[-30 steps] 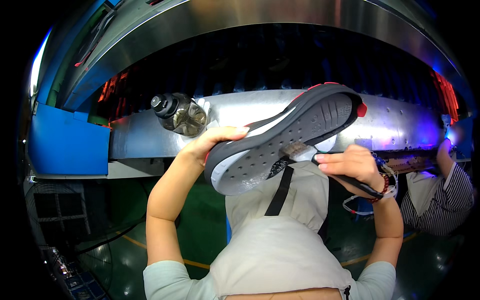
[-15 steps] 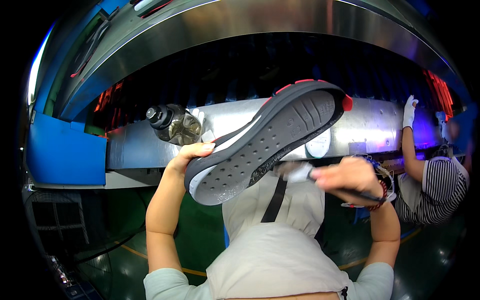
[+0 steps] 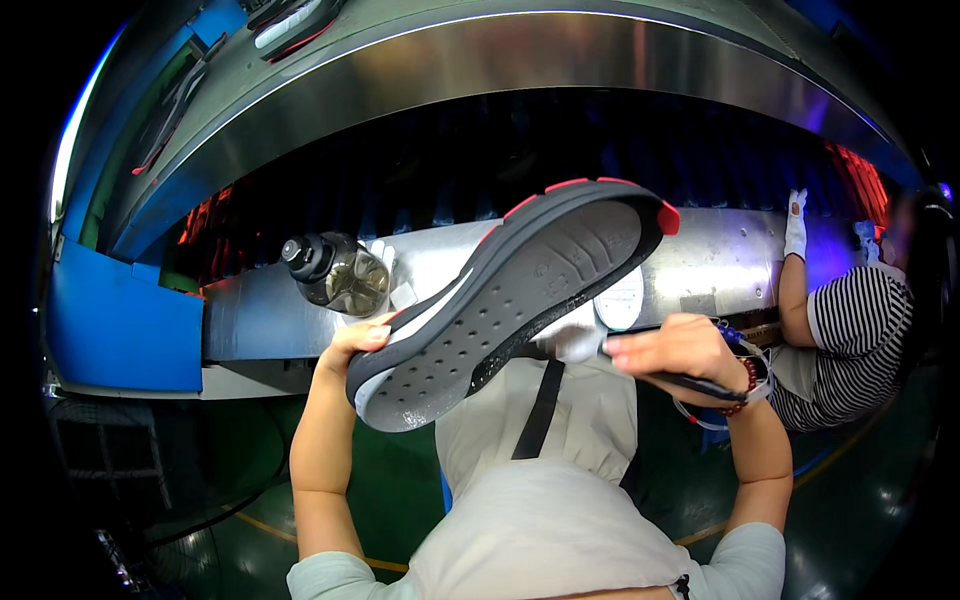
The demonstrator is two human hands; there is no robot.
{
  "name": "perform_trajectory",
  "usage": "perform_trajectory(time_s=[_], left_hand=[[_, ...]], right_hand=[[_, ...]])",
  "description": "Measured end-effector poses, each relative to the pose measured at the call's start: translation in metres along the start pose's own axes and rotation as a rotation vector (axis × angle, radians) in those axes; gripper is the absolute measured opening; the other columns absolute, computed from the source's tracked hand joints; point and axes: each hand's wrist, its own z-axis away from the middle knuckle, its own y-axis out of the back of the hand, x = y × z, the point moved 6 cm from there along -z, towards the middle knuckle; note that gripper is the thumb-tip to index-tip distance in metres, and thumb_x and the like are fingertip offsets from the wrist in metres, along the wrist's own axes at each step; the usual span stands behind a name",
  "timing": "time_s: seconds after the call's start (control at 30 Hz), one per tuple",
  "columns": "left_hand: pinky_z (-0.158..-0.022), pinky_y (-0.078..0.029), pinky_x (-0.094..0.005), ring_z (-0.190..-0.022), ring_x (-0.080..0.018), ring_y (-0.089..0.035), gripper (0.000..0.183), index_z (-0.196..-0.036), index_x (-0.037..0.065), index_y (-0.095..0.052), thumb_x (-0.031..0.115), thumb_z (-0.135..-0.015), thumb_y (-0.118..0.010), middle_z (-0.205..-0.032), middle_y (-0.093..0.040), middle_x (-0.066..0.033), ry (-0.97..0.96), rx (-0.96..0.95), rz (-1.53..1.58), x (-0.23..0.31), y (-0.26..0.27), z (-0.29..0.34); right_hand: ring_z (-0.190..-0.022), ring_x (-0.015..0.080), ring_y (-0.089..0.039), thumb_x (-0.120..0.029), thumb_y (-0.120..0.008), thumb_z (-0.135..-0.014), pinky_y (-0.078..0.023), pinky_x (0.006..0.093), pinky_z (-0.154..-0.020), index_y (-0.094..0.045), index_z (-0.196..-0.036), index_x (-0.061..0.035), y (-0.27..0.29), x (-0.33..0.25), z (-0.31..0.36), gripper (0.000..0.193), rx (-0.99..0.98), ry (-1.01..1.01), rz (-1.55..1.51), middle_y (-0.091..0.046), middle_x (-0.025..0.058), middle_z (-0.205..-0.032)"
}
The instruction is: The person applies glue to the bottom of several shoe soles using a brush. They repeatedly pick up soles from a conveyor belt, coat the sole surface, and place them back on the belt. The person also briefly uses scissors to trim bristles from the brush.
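My left hand [image 3: 357,343] is closed round the heel end of a shoe sole [image 3: 500,320], which I hold tilted above my lap. Its grey hollow inside faces me, with rows of small dimples toward the heel. The outer wall is black and white with red pieces at the toe. A wet-looking sheen shows along the near inner wall. My right hand [image 3: 685,358] grips a brush [image 3: 580,343] by its dark handle. The pale, blurred bristles are close to the sole's near edge; whether they touch it I cannot tell.
A dark-capped bottle [image 3: 340,275] stands on the metal ledge [image 3: 715,255], left of the sole. A round white container [image 3: 620,300] sits behind the brush. More soles [image 3: 292,28] lie on the upper belt. At the right, another person in a striped top [image 3: 860,320] reaches out a gloved hand.
The sole has shifted slightly left and down in the picture, with my left hand on it. The brush has also moved a little left. My view has shifted slightly.
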Motion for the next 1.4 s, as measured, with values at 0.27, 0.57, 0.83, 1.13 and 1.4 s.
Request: perform_trajectory(time_s=[0.27,0.57,0.83,1.13,1.4], left_hand=[[-0.079,-0.037,-0.0429,-0.100,-0.0326,-0.043,0.060,-0.120,0.004,-0.033,0.032,-0.070,-0.051,-0.116,-0.039,-0.0173,0.002,0.001,0.010,-0.005,0.005,0.000],[-0.078,-0.037,-0.0448,-0.101,-0.0338,-0.042,0.060,-0.121,0.005,-0.031,0.034,-0.071,-0.049,-0.117,-0.037,-0.0171,-0.013,0.010,0.017,-0.007,0.009,0.001],[-0.078,-0.036,-0.0464,-0.102,-0.0348,-0.041,0.060,-0.122,0.006,-0.030,0.035,-0.072,-0.048,-0.119,-0.035,-0.0170,-0.025,0.010,0.028,-0.007,0.011,-0.002],[-0.077,-0.036,-0.0483,-0.103,-0.0360,-0.040,0.061,-0.123,0.007,-0.029,0.037,-0.073,-0.046,-0.121,-0.033,-0.0168,-0.043,0.016,0.049,-0.008,0.011,-0.003],[-0.076,-0.035,-0.0499,-0.104,-0.0370,-0.038,0.061,-0.123,0.007,-0.028,0.039,-0.074,-0.045,-0.122,-0.031,-0.0166,-0.065,0.022,0.066,-0.009,0.013,-0.003]], right_hand=[[-0.073,0.0189,-0.059,0.001,-0.064,-0.061,-0.046,0.0252,-0.060,-0.060,-0.080,-0.0051,-0.001,0.009,0.001,0.020,0.005,-0.029,0.013,-0.060,0.0108,-0.087],[-0.077,0.0151,-0.059,-0.002,-0.061,-0.066,-0.041,0.0220,-0.056,-0.061,-0.083,-0.0069,0.003,0.013,0.002,0.017,0.006,-0.058,-0.051,-0.061,0.0050,-0.089],[-0.080,0.0209,-0.059,0.001,-0.061,-0.066,-0.046,0.0266,-0.070,-0.060,-0.081,-0.0027,0.007,0.018,-0.007,0.016,0.007,-0.111,-0.178,-0.060,0.0115,-0.085],[-0.075,0.0170,-0.060,-0.007,-0.058,-0.071,-0.044,0.0214,-0.061,-0.060,-0.085,-0.0058,-0.014,0.015,-0.010,0.014,-0.149,-0.018,-0.049,-0.060,0.0087,-0.089],[-0.078,0.0179,-0.059,-0.002,-0.061,-0.065,-0.043,0.0228,-0.059,-0.060,-0.080,-0.0061,0.007,0.019,-0.020,0.015,0.148,0.027,0.006,-0.060,0.0076,-0.088]])
